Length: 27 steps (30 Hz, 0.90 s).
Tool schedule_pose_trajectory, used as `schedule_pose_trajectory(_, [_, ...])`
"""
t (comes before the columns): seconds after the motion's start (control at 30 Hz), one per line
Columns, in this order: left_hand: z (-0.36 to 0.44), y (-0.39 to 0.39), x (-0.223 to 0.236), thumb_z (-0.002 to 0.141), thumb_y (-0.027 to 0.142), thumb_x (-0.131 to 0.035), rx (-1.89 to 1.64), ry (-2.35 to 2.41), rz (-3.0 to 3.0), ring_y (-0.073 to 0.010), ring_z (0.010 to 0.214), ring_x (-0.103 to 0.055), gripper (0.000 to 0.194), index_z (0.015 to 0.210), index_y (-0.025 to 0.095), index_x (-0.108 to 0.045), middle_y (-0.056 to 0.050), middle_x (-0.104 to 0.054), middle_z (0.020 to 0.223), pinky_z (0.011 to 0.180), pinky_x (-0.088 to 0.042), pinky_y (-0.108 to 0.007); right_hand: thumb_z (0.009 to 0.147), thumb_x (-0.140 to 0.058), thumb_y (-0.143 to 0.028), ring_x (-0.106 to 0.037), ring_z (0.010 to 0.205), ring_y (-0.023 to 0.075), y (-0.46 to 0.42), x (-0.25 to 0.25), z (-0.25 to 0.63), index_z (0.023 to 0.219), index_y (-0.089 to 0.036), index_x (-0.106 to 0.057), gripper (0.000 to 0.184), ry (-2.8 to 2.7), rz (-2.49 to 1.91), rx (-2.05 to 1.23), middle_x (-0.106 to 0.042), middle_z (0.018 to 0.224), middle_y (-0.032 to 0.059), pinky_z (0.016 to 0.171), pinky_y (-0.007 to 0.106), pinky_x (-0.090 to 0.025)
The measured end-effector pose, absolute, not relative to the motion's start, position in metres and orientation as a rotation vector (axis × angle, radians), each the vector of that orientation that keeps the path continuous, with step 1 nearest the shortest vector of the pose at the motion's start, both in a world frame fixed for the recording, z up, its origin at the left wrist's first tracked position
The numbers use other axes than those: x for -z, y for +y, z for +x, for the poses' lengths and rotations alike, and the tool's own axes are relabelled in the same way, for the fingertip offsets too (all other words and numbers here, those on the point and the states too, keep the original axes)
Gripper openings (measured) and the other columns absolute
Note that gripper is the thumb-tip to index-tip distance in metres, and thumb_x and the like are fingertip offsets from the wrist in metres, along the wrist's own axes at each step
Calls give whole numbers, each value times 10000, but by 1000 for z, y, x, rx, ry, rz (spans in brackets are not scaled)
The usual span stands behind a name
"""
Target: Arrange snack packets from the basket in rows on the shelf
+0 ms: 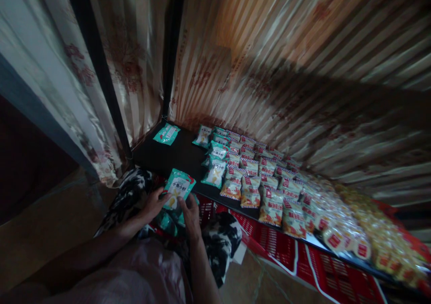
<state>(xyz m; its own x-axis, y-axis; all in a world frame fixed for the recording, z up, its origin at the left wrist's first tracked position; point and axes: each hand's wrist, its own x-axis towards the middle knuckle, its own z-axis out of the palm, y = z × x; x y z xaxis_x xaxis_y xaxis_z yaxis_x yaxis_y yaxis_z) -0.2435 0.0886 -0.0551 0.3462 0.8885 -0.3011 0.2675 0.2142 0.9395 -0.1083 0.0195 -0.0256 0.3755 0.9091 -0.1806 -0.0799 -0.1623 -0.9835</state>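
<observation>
Between my two hands is a teal and white snack bag point(178, 187), held upright above my lap with its printed front facing me. My left hand point(156, 204) grips the bag's left edge. On its lower right side, my right hand point(190, 214) pinches it with the thumb on the front. More teal bags point(167, 222) lie below it at my lap, partly hidden by my hands. On the black shelf point(168, 156) ahead, a row of matching teal bags point(214, 171) stands at the left end of the stock. A single teal bag point(167, 134) lies flat in the far left corner.
Right of the teal row stand several rows of red and white snack bags point(251, 191), then clear-wrapped packs point(346, 239) and yellow packs point(387, 259). Red plastic baskets point(279, 245) sit under the shelf's front edge. Dark posts point(173, 48) and patterned curtains point(208, 70) enclose the shelf.
</observation>
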Motion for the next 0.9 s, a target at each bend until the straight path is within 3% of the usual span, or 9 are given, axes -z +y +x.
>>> schedule_pose_trajectory(0.3, [-240, 88, 52, 756, 563, -500, -620, 1141, 1259, -221, 912, -648, 479, 1006, 162, -578, -56, -687, 982, 760, -515, -288, 808, -552, -440, -626, 894, 199, 20, 27, -106, 1101, -176, -599, 397, -773, -1476, -994, -680, 1025, 56, 782, 301, -506])
schedule_pose_trajectory(0.47, [-239, 92, 44, 766, 544, -464, -605, 1167, 1241, -215, 843, -656, 424, 907, 166, -596, -42, -699, 878, 701, -516, -275, 798, -575, -427, -622, 901, 204, 21, 20, -106, 1077, -174, -618, 380, -779, -1427, -1027, -677, 1041, 64, 766, 296, -511])
schedule_pose_trajectory(0.7, [-233, 93, 27, 764, 525, -434, -633, 1348, 1259, -228, 826, -663, 413, 896, 171, -603, -50, -704, 852, 682, -511, -273, 780, -615, -421, -605, 1002, 223, 17, 17, -114, 1230, -176, -534, 519, -737, -1375, -1091, -642, 1140, 76, 848, 319, -492])
schedule_pose_trajectory(0.9, [-233, 95, 28, 714, 547, -510, -698, 1289, 1159, -249, 876, -663, 430, 921, 179, -588, -66, -703, 884, 719, -519, -303, 775, -619, -417, -616, 985, 217, 19, 18, -118, 1229, -174, -547, 520, -730, -1405, -998, -663, 1103, 67, 853, 321, -495])
